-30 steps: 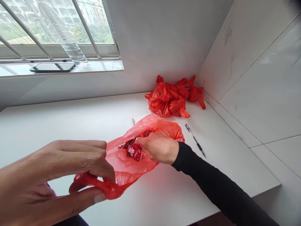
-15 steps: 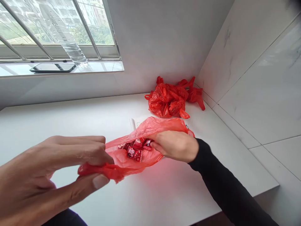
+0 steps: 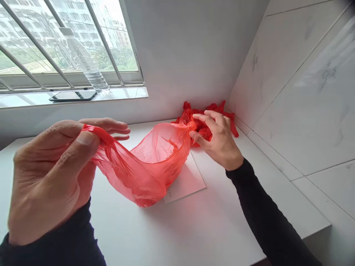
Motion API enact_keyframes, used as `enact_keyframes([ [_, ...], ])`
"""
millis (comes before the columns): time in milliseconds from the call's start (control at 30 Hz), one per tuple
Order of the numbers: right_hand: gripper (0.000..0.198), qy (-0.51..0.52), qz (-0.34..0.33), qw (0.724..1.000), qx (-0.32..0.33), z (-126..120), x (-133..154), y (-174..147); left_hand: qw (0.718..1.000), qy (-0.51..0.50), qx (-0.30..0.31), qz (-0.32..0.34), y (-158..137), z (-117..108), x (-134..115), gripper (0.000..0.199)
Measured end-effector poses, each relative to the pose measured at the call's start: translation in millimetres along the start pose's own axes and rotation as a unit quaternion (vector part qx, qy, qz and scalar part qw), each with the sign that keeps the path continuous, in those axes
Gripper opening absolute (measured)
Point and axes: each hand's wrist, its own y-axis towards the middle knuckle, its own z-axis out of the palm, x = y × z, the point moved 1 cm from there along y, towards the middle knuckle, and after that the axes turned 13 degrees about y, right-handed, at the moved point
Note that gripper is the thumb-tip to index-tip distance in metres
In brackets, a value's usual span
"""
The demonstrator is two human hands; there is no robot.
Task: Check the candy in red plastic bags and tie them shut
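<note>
A thin red plastic bag [image 3: 155,166] is stretched between my two hands and sags in the middle above the white table. My left hand [image 3: 63,159] pinches one end of it between thumb and forefinger, the other fingers reaching out behind. At the far right end, the bag's bunched edge lies between the thumb and forefinger of my right hand [image 3: 217,138], whose other fingers are spread. The small red wrapped packets seen earlier are hidden by the bag's side. Beneath the bag lies a flat white sheet or booklet [image 3: 187,181], partly covered.
Crumpled red plastic bags [image 3: 205,111] are heaped in the back corner, behind my right hand. A clear water bottle [image 3: 88,66] and a dark phone or tablet [image 3: 72,96] rest on the windowsill. The marbled wall [image 3: 291,103] bounds the table [image 3: 133,236] on the right.
My right hand has come out of the bag and moved up to its far end. My left hand has risen, lifting its end. The packets have gone from sight and the white sheet shows more.
</note>
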Motion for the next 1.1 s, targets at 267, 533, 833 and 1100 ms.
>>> enact_keyframes([
  [267, 0.018, 0.309, 0.038, 0.950, 0.023, -9.7, 25.3, -3.1, 0.995, -0.039, 0.003, -0.089, -2.2, 10.9, -11.1, 0.034],
  [533, 0.007, 0.409, 0.018, 0.912, -0.015, -16.3, 54.1, -13.7, 0.969, 0.123, 0.206, -0.058, -16.0, 27.3, -7.6, 0.017],
  [833, 0.005, 0.409, 0.012, 0.911, 0.045, -26.9, 74.9, -28.3, 0.938, 0.126, 0.321, -0.030, -38.0, 51.1, -22.6, 0.018],
  [1100, 0.028, 0.405, 0.001, 0.908, 0.108, -28.0, 81.7, -31.8, 0.903, 0.121, 0.412, -0.023, -41.1, 53.7, -27.7, 0.007],
])
